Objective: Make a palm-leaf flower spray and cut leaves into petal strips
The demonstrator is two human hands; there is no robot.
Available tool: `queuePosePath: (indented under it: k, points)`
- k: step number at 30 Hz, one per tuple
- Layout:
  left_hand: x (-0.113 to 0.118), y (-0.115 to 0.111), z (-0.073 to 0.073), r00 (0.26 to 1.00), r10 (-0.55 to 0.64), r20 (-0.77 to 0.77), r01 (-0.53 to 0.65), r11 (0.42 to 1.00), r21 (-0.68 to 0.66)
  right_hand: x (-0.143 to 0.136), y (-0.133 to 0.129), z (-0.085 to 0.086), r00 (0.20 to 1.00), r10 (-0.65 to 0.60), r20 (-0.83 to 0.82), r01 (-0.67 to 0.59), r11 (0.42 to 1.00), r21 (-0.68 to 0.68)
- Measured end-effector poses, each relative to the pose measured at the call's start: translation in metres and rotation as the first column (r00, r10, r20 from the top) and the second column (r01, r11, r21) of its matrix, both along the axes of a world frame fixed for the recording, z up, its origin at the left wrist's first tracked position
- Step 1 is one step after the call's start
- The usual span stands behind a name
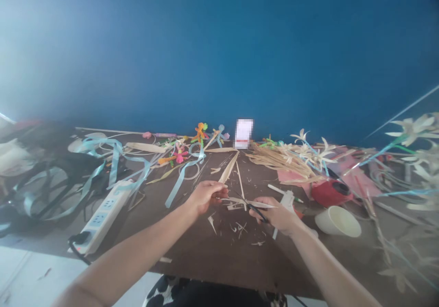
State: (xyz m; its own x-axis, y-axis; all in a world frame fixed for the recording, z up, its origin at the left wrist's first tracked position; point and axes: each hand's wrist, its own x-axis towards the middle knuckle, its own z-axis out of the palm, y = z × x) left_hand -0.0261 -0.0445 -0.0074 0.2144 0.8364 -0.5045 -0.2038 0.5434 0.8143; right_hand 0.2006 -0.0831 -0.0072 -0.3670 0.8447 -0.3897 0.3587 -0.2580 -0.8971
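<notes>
Between thumb and fingers of my left hand is a pale dried husk strip, which points across toward my right hand. My right hand is closed around a pair of dark-handled scissors. The scissor blades meet the strip in the gap between my hands; how far they are apart is too small to tell. Another pale piece lies along the top of my right fingers. Just beyond my left hand a longer husk leaf slants away. Small husk scraps are scattered on the brown table below my hands.
A power strip and light-blue ribbon lie left. At the back stand a blurred phone-like screen and small colourful figures. On the right are a husk pile, a white cup, a red object and pale flowers.
</notes>
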Motion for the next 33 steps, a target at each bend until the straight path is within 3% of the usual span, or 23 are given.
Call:
queuePosePath:
  k: [8,33]
  points:
    - [0.0000,0.0001,0.0007,0.998,-0.055,-0.033,0.057,0.998,0.034,-0.0033,0.0004,0.0085,0.998,-0.004,-0.066,0.001,0.999,-0.036]
    - [0.0042,-0.0020,0.0090,0.993,-0.083,-0.081,0.086,0.996,0.034,-0.0033,-0.0016,0.0070,0.996,-0.035,-0.086,0.035,0.999,-0.006]
